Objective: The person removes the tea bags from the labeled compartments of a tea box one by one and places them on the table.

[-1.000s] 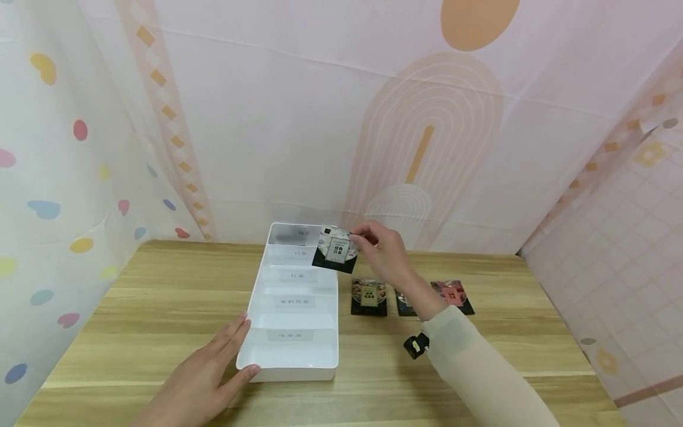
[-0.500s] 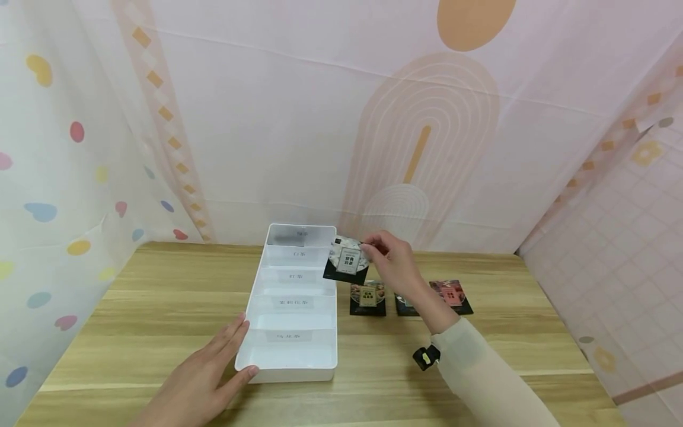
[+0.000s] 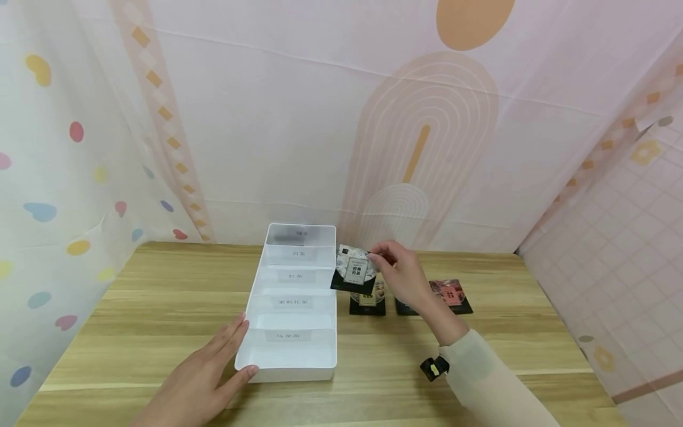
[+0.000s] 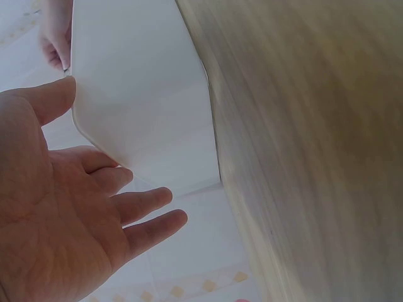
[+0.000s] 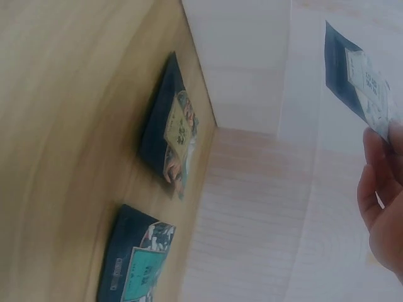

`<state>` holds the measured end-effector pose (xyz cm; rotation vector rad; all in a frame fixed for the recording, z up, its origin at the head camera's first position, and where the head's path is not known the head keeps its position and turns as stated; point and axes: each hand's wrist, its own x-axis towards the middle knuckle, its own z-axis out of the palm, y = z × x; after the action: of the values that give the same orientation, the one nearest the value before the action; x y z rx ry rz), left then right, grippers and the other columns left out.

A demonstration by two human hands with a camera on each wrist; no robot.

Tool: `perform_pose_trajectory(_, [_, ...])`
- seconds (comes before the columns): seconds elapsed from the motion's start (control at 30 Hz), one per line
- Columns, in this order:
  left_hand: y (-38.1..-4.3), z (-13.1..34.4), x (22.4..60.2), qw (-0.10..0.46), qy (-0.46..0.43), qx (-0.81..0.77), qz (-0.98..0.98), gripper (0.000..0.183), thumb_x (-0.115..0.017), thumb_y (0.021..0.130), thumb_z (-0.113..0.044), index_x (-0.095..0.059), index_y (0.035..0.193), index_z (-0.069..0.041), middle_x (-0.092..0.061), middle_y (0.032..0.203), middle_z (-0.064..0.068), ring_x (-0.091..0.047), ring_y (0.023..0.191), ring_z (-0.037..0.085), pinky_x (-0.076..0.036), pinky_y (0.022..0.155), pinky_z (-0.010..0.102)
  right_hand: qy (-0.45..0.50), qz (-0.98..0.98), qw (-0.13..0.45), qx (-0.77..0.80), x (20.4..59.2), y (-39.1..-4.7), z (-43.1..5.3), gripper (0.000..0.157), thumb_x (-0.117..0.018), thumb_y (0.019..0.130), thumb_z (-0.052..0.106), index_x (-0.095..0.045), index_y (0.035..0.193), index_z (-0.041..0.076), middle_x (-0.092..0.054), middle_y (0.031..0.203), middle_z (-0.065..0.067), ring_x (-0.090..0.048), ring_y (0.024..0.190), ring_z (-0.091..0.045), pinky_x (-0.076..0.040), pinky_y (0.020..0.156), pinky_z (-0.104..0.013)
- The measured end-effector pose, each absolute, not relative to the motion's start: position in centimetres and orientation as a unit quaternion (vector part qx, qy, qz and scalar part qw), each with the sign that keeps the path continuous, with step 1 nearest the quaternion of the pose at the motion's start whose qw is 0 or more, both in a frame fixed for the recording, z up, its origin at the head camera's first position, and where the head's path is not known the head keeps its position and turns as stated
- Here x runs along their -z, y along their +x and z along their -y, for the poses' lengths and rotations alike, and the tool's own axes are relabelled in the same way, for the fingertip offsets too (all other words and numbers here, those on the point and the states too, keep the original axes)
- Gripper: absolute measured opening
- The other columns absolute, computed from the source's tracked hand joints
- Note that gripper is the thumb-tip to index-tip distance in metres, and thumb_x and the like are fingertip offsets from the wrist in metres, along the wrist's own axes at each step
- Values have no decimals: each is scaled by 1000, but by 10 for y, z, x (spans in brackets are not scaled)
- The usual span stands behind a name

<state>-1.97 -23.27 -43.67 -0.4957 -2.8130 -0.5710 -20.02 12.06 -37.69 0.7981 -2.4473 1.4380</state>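
My right hand point(image 3: 402, 273) pinches a black-and-white tea sachet point(image 3: 354, 270) by its upper right corner. It hangs in the air just off the right side of a long white divided box point(image 3: 335, 356), over the yellow-labelled sachet point(image 3: 368, 302). My left hand point(image 3: 205, 367) lies at the box's near left corner, thumb on the front rim and straight fingers against the side. In the left wrist view those fingers point(image 4: 148, 204) are spread beside the white wall. A green-labelled sachet point(image 5: 141, 270) is mostly behind my right hand in the head view.
A red-labelled sachet point(image 3: 452, 295) lies at the right end of the row on the wooden table point(image 3: 176, 296). The box has several labelled compartments; a dark flat thing point(image 3: 285, 237) is in the farthest. Printed curtains point(image 3: 256, 130) stand behind the table and on both sides.
My right hand has moved right and a little nearer with the white tea sachet, from above the box's far compartments to beside its right edge. The left hand stays on the box.
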Motion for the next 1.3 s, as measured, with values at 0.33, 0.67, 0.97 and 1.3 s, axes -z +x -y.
perform_pose_trajectory(0.33, [-20, 233, 437, 116, -168, 193, 960, 76, -74, 98, -42, -47, 155, 1, -46, 161, 15, -59, 134, 34, -57, 94, 51, 271, 832, 91, -475, 387, -192, -130, 5, -68, 102, 6, -72, 106, 7, -69, 85, 0, -60, 69, -18, -46, 56, -26])
perform_pose_trajectory(0.67, [-21, 233, 438, 111, -170, 195, 960, 75, -73, 99, -41, -47, 155, 1, -46, 161, 16, -59, 134, 35, -56, 95, 51, 243, 852, 65, -459, 403, -180, -138, 6, -68, 103, 7, -73, 106, 10, -68, 84, 4, -64, 71, -25, -50, 56, -27])
perform_pose_trajectory(0.97, [-22, 233, 440, 114, -171, 191, 960, 76, -74, 98, -41, -48, 155, 1, -47, 160, 16, -57, 135, 35, -56, 95, 52, 253, 856, 21, -450, 415, -173, -144, 5, -66, 104, 8, -70, 107, 9, -65, 83, 4, -54, 67, -10, -46, 55, -26])
perform_pose_trajectory(1.3, [-23, 233, 440, 95, -167, 197, 961, 77, -73, 99, -43, -46, 156, 2, -45, 161, 18, -56, 137, 37, -55, 97, 53, 260, 868, -1, -423, 427, -168, -152, 6, -67, 103, 6, -70, 106, 10, -64, 84, 5, -52, 67, -9, -45, 57, -24])
